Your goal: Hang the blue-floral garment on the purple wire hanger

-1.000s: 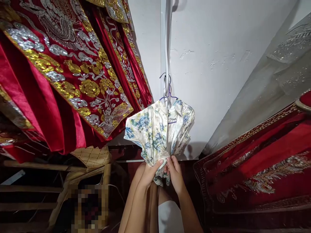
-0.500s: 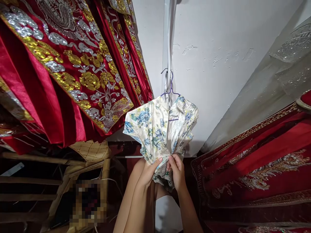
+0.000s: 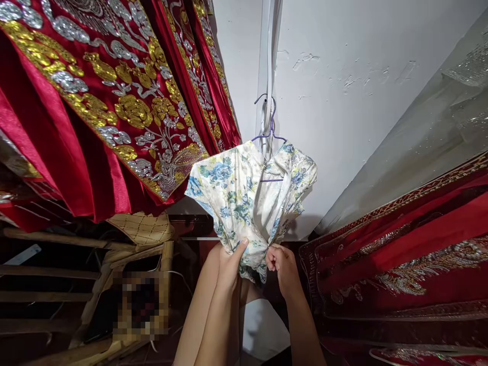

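Note:
A white short-sleeved blouse point(image 3: 229, 198) with blue, green and yellow flowers hangs on a purple hanger point(image 3: 272, 127). Its neck and upper front gape, showing the pale inside. My left hand point(image 3: 232, 260) is closed on the blouse's lower left side, thumb on top of the cloth and fingers behind it. At the bottom of the front opening, my right hand point(image 3: 282, 262) pinches the edge of the blouse, fingers curled; any small fastener between the fingertips is hidden. Below both hands the gathered hem hangs down over my lap.
Red garments with gold and silver sequins point(image 3: 133, 109) hang at upper left. A bamboo chair point(image 3: 168, 274) stands at lower left, partly pixelated. Dark red beaded garments point(image 3: 400, 264) and a sheer glittery cloth point(image 3: 412, 132) hang at right. Behind the hanger is a white wall point(image 3: 324, 101).
My right hand has shifted slightly right, drawing the front edge outward, so the opening gapes wider. My left hand has moved a little left, still gripping the cloth. The view has shifted slightly.

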Demonstrator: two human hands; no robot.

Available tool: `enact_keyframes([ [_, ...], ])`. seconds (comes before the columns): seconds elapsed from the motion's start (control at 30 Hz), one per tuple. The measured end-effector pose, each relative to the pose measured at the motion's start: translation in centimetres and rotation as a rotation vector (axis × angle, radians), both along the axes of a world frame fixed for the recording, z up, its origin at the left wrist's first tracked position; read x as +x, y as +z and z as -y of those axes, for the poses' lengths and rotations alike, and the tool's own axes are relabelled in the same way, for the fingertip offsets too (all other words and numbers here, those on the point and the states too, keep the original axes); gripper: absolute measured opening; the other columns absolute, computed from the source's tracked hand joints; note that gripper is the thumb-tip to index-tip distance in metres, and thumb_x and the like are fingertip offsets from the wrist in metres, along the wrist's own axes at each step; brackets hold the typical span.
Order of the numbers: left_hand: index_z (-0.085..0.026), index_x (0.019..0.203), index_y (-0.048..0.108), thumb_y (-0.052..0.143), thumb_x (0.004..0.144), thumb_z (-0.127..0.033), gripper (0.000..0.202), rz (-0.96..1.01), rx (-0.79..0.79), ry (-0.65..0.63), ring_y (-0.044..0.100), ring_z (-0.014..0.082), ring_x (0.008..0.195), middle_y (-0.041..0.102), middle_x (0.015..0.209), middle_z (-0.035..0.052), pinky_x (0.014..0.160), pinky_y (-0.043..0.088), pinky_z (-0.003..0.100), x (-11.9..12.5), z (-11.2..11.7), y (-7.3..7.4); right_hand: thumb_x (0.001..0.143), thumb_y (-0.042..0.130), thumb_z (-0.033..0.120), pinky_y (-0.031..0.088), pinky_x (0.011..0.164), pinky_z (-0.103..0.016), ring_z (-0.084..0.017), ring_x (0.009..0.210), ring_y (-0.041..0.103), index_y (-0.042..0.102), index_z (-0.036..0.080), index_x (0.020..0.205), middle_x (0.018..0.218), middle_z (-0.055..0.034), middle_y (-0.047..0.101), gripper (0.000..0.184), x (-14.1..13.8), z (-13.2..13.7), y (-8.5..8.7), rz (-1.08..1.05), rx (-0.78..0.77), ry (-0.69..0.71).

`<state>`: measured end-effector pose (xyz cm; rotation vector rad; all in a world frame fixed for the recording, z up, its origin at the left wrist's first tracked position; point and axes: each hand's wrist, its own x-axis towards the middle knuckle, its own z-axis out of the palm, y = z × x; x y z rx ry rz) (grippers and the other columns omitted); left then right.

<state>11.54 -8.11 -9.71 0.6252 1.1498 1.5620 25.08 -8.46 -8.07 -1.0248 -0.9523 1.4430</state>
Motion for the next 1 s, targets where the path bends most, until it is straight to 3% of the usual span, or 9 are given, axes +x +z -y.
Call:
enact_keyframes([
  [0.13, -0.019, 0.118, 0.063, 0.08, 0.078, -0.041, 0.049, -0.418, 0.082, 0.461, 0.059, 0.0297, 0.121, 0.063, 0.123, 0.0122, 0.106, 0.045, 0.04, 0.2, 0.3, -2.4, 0.078, 0.06, 0.036, 0.029, 0.051, -0.027, -0.011, 0.047, 0.036, 0.047, 0.022, 0.053, 0.048, 0.0031, 0.045, 0.031, 0.0, 0.1, 0.1, 0.074, 0.02, 0.032],
  [0.2, -0.022, 0.125, 0.059, 0.078, 0.081, -0.037, 0.051, -0.613, 0.198, 0.582, 0.054, 0.0285, 0.125, 0.055, 0.129, 0.0118, 0.111, 0.041, 0.042, 0.5, 0.7, -2.9, 0.081, 0.06, 0.039, 0.03, 0.05, -0.027, -0.011, 0.047, 0.038, 0.049, 0.021, 0.054, 0.048, 0.0028, 0.045, 0.033, -0.2, 0.1, -0.1, 0.103, 0.033, 0.066],
  [0.23, -0.023, 0.124, 0.06, 0.077, 0.081, -0.034, 0.047, -0.672, 0.251, 0.542, 0.054, 0.0283, 0.124, 0.055, 0.127, 0.0115, 0.111, 0.04, 0.042, 0.7, 0.9, -2.9, 0.083, 0.059, 0.04, 0.031, 0.05, -0.027, -0.011, 0.047, 0.039, 0.049, 0.021, 0.055, 0.048, 0.0027, 0.046, 0.035, -0.4, 0.1, -0.2, 0.11, 0.044, 0.082],
  [0.37, -0.024, 0.104, 0.069, 0.073, 0.082, -0.027, 0.022, -0.614, 0.316, 0.09, 0.061, 0.0273, 0.106, 0.066, 0.107, 0.0085, 0.1, 0.045, 0.038, 2.1, 1.4, -1.9, 0.085, 0.059, 0.041, 0.03, 0.049, -0.026, -0.011, 0.046, 0.039, 0.053, 0.02, 0.057, 0.047, 0.004, 0.045, 0.035, -0.7, 0.3, -0.5, 0.128, 0.061, 0.114],
  [0.5, -0.024, 0.086, 0.069, 0.067, 0.087, -0.028, 0.004, -0.565, 0.296, -0.008, 0.061, 0.0236, 0.084, 0.066, 0.084, 0.0047, 0.081, 0.047, 0.033, 3.0, 1.5, -1.3, 0.086, 0.058, 0.038, 0.03, 0.049, -0.025, -0.01, 0.044, 0.04, 0.059, 0.019, 0.062, 0.044, 0.0045, 0.046, 0.031, -0.1, 0.5, -0.2, 0.198, 0.065, 0.14],
  [0.57, -0.024, 0.077, 0.065, 0.064, 0.09, -0.027, 0.013, -0.626, 0.333, -0.043, 0.058, 0.0221, 0.077, 0.062, 0.077, 0.0036, 0.076, 0.044, 0.032, 3.1, 1.5, -1.3, 0.086, 0.058, 0.038, 0.03, 0.048, -0.025, -0.01, 0.043, 0.04, 0.061, 0.018, 0.063, 0.044, 0.0035, 0.049, 0.03, 0.4, 0.1, 0.6, 0.213, 0.066, 0.115],
  [0.67, -0.022, 0.077, 0.06, 0.056, 0.094, -0.024, 0.018, -0.781, 0.378, -0.133, 0.057, 0.0209, 0.077, 0.059, 0.078, 0.0037, 0.074, 0.043, 0.03, 2.6, 1.4, -1.8, 0.083, 0.061, 0.039, 0.028, 0.044, -0.025, -0.009, 0.039, 0.035, 0.059, 0.019, 0.06, 0.041, 0.0047, 0.046, 0.03, 1.3, -2.3, 3.6, 0.147, 0.073, 0.024],
  [0.9, -0.021, 0.079, 0.05, 0.043, 0.096, -0.017, 0.018, -1.102, 0.389, -0.298, 0.056, 0.0188, 0.078, 0.056, 0.08, 0.0028, 0.072, 0.042, 0.028, 0.2, -0.5, -2.5, 0.088, 0.059, 0.02, 0.018, 0.038, -0.018, -0.004, 0.038, 0.03, 0.058, 0.017, 0.066, 0.047, 0.0073, 0.045, 0.023, 1.4, -12.8, 15.4, -0.07, 0.218, -0.068],
  [1.0, -0.02, 0.078, 0.05, 0.046, 0.09, -0.012, 0.016, -1.195, 0.366, -0.364, 0.056, 0.0182, 0.074, 0.057, 0.079, 0.0025, 0.069, 0.042, 0.028, -0.9, -1.8, -1.8, 0.09, 0.055, 0.015, 0.022, 0.038, -0.017, -0.004, 0.038, 0.035, 0.06, 0.016, 0.067, 0.047, 0.0056, 0.051, 0.023, 0.1, -14.0, 17.0, -0.014, 0.348, -0.032],
])
